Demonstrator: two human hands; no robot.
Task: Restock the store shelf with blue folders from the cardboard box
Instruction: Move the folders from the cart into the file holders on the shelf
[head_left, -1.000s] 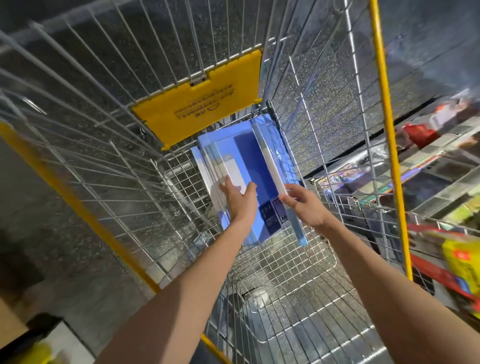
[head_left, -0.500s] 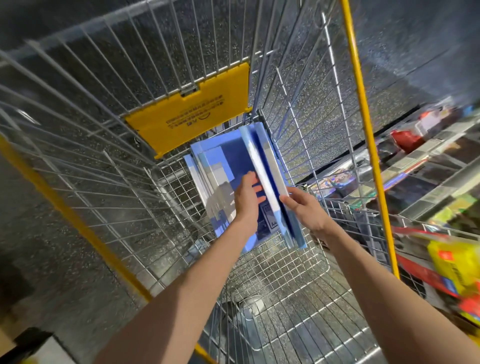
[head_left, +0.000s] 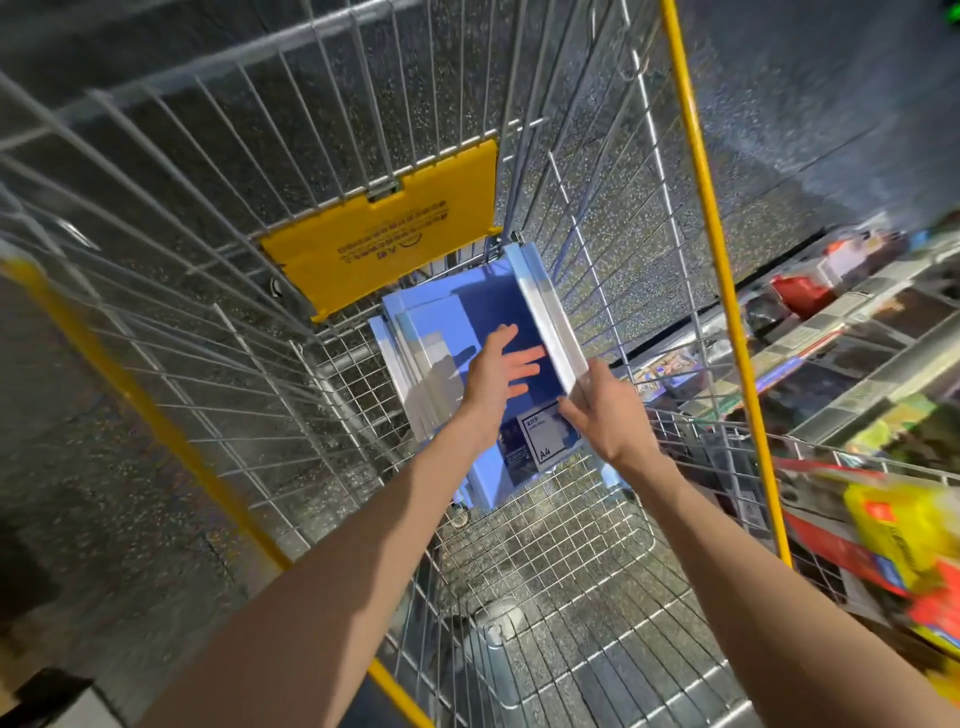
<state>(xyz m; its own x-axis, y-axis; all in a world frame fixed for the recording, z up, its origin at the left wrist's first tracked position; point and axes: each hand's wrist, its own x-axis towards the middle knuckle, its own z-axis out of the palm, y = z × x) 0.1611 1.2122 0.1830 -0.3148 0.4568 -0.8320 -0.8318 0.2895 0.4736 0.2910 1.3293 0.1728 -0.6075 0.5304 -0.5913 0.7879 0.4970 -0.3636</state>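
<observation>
Head view shows the blue folders (head_left: 439, 328) standing on edge at the far end of the wire cart (head_left: 545, 551), under its yellow flap (head_left: 384, 249); the left hand (head_left: 493, 375), fingers spread, is at a dark cover; the right hand (head_left: 603, 411) pinches the pale-edged ones beside.

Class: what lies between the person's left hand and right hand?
Head view: a dark blue folder face with its white A4 label lies between the left hand and the right hand, which grips upright folders.
</observation>
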